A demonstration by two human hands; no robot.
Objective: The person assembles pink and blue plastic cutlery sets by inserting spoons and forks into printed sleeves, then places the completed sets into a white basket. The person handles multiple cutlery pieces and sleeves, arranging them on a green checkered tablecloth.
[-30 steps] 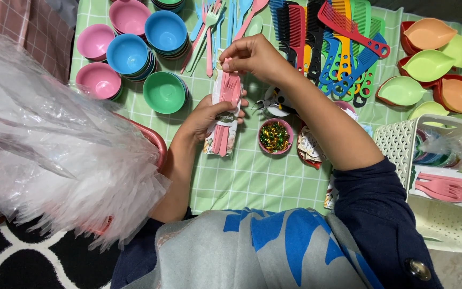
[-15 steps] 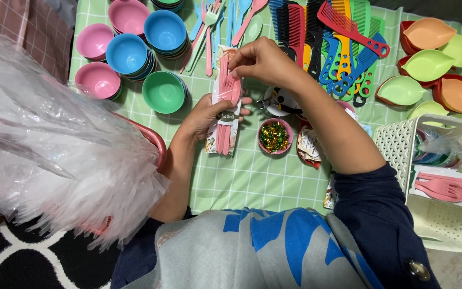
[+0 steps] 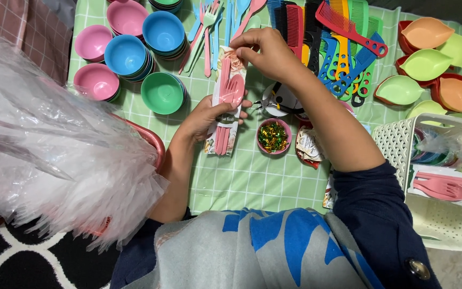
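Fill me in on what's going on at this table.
A person seated over a green checked cloth holds a narrow clear packet of pink cutlery. The left hand grips its middle from below, and the right hand pinches its top end. Around it lie stacked plastic bowls, loose forks and spoons, coloured combs, leaf-shaped dishes and a small pink cup of shiny bits. A white basket sits at the right.

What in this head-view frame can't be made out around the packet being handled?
- Left hand: palm and grip hidden under the cutlery packet.
- Pink basin: mostly covered by the plastic bags.
- Small black-and-white object: hidden by the right hand and forearm.
- Bowl stacks: cut by the top edge.
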